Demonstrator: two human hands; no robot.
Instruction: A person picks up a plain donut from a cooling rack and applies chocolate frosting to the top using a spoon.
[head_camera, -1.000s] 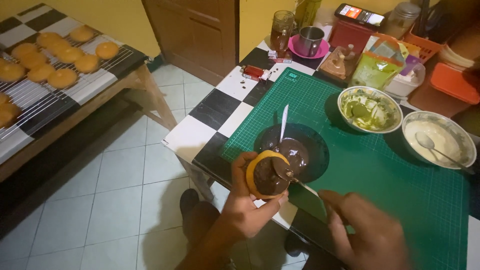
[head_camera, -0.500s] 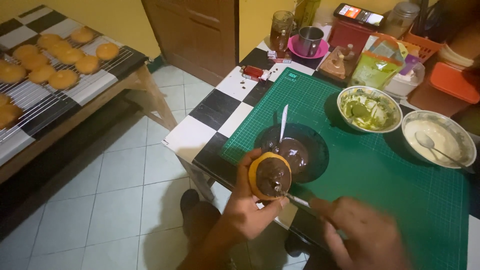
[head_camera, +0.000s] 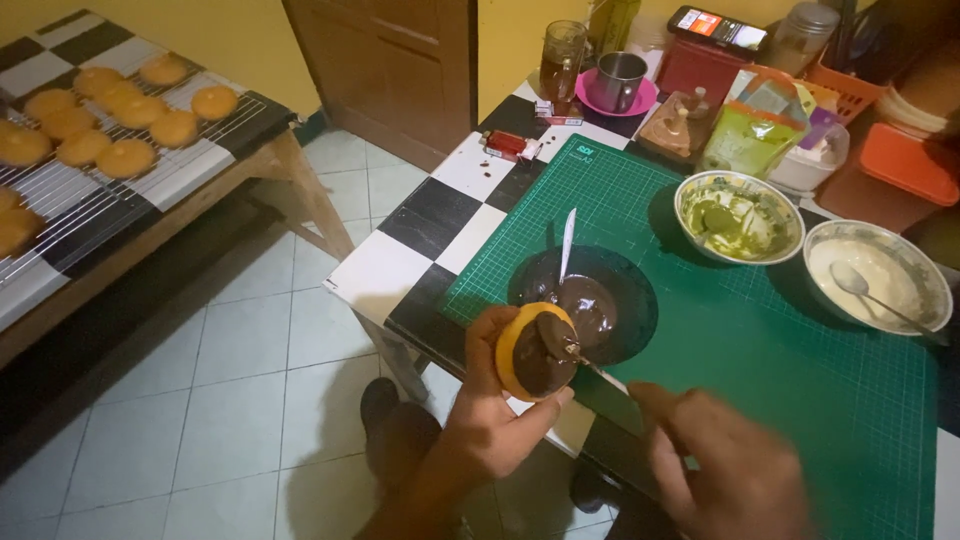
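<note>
Head view, ordered by size. Checkered table (head_camera: 405, 265): black-and-white top, carrying a green cutting mat (head_camera: 800, 350) with a printed grid. Side bench (head_camera: 150, 190), at left across the tiled floor: wire rack holding plain golden donuts (head_camera: 125, 158) in rows. Dark bowl (head_camera: 600, 300), on the mat's near left part: holds chocolate glaze, with a pale spoon handle leaning on its far rim. Green bowl (head_camera: 738, 215) and white bowl (head_camera: 878, 275), on the mat's far right: green glaze and white glaze, the latter with a spoon in it. Clutter along the table's far edge: glass, metal cup on a pink saucer, packets, orange basket. Right hand (head_camera: 730, 475): blurred, fingers closed around the handle of a thin utensil (head_camera: 600, 372), whose tip touches the donut's glaze. Left hand (head_camera: 495, 425): fingers grasp a donut (head_camera: 535, 352) by its edge, held just in front of the dark bowl, its chocolate-coated face tilted toward the camera.
</note>
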